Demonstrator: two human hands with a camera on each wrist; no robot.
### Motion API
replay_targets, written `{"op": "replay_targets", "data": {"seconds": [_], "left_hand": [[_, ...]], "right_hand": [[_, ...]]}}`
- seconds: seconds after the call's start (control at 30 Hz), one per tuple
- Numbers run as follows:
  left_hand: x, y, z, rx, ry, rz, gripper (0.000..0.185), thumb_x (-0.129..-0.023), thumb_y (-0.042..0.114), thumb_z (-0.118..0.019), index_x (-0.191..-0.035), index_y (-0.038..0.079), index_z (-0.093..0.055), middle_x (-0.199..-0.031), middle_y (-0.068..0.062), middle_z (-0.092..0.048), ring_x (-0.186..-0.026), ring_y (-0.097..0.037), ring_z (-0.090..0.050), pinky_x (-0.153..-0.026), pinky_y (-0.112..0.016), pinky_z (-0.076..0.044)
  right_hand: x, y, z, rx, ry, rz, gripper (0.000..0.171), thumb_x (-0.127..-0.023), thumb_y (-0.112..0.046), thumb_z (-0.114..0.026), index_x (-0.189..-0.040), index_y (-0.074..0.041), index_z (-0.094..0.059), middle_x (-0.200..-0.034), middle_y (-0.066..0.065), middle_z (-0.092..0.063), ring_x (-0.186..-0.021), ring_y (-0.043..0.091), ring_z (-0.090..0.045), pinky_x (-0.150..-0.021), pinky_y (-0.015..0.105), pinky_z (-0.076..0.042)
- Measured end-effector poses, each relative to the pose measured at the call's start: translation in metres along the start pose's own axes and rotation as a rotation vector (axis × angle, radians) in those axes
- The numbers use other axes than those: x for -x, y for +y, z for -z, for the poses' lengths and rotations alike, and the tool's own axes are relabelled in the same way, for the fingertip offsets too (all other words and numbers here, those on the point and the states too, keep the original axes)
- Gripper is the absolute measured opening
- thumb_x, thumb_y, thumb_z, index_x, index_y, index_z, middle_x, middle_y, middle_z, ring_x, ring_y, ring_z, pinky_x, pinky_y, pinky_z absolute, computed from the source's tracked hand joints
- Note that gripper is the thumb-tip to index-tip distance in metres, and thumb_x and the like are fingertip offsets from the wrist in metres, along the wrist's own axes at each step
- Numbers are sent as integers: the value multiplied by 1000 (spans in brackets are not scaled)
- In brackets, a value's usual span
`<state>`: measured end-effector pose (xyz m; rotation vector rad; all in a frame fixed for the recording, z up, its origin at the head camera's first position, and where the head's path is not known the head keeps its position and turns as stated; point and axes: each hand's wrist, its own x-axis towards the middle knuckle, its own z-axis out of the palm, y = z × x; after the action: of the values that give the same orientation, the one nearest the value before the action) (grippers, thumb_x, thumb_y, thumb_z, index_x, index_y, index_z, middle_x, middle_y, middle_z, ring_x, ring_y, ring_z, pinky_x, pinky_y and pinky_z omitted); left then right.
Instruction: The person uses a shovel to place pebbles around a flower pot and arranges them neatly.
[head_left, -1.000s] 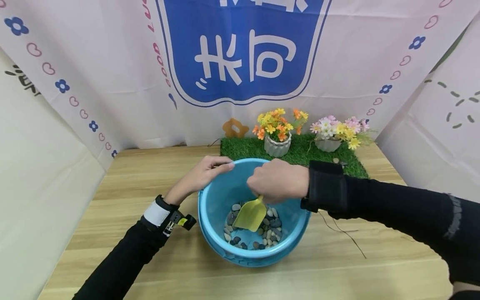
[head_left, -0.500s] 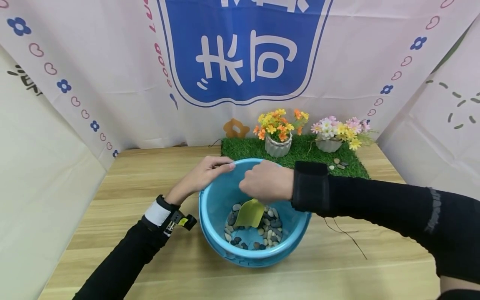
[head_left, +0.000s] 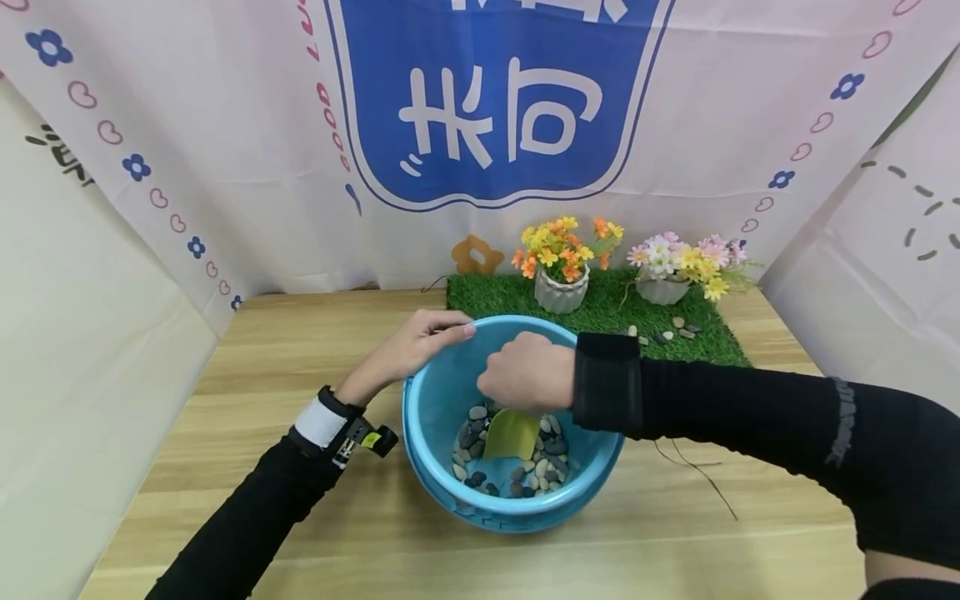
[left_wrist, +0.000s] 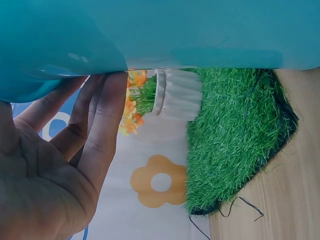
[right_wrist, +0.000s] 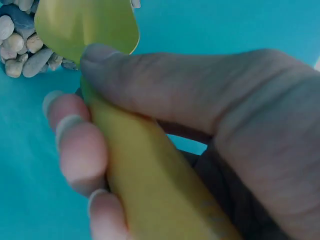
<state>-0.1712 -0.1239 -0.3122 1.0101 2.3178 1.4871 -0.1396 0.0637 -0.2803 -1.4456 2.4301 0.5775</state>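
A blue bucket (head_left: 417,450) stands on the table with grey, black and pale pebbles (head_left: 553,467) on its bottom. My left hand (head_left: 416,346) grips its far-left rim, the fingers (left_wrist: 100,130) reaching along the outer wall in the left wrist view. Inside the bucket, my right hand (head_left: 527,372) holds a small yellow-green shovel (head_left: 513,435) with its blade down among the pebbles. In the right wrist view, the thumb and fingers wrap its yellow handle (right_wrist: 145,175). From the head, that handle is hidden under the hand.
Behind the bucket lies an artificial grass mat (head_left: 487,296). On it stand a pot of orange and yellow flowers (head_left: 562,292), a pot of pink and white flowers (head_left: 663,287) and several loose pebbles (head_left: 686,333). A thin dark string (head_left: 705,475) lies on the wooden table (head_left: 315,492).
My right hand has shifted a little left and down inside the bucket, and the shovel blade has turned more upright. The left hand has stayed on the rim.
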Motion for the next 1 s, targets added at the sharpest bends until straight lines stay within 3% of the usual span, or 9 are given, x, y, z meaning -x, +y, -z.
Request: {"op": "replay_targets", "data": {"seconds": [0.1, 0.27, 0.5, 0.67, 0.83, 1.0], "left_hand": [[-2, 0, 0, 5, -3, -9, 24, -98, 3, -45, -110, -7, -63, -99, -22, -64, -81, -34, -65, -65, -37, -55], [-2, 0, 0, 5, -11, -4, 24, -98, 4, -45, -110, -7, -63, -100, -22, -64, -82, -34, -65, -65, -36, -55], [-1, 1, -1, -10, -6, 8, 24, -98, 5, -46, -111, -6, -63, -100, -21, -64, -82, -32, -65, -65, -35, -55], [0, 2, -1, -20, -5, 18, 24, -98, 6, -47, -111, -6, -64, -101, -20, -64, -83, -30, -66, -66, -34, -55], [0, 2, -2, -17, -7, 25, 25, -99, 6, -46, -112, -6, -63, -102, -20, -63, -84, -31, -65, -66, -34, -55], [0, 1, -2, -4, -4, 27, 25, -99, 7, -46, -111, -5, -63, -102, -20, -63, -84, -32, -65, -66, -34, -55]], "right_hand": [[0, 6, 0, -62, -71, -18, 4, -91, -14, -62, -88, -15, -60, -69, 0, -50, -55, 14, -42, -50, 27, -33], [-3, 11, -4, -191, -219, -47, 8, -89, -11, -65, -91, -16, -58, -71, 0, -53, -55, 14, -49, -49, 26, -38], [-16, 17, -13, -407, -424, -13, 14, -87, -21, -68, -76, -14, -64, -67, 8, -66, -50, 16, -58, -45, 25, -44], [-23, 25, -21, -444, -459, 71, 31, -89, -24, -66, -61, -12, -68, -60, 6, -64, -50, 17, -57, -45, 25, -43], [-27, 27, -27, -504, -491, 176, 36, -92, -26, -62, -62, -7, -71, -58, 4, -63, -51, 19, -58, -46, 24, -43], [-27, 32, -28, -548, -474, 196, 33, -91, -25, -63, -63, -10, -72, -59, 4, -64, -52, 19, -59, -47, 25, -46]]}}
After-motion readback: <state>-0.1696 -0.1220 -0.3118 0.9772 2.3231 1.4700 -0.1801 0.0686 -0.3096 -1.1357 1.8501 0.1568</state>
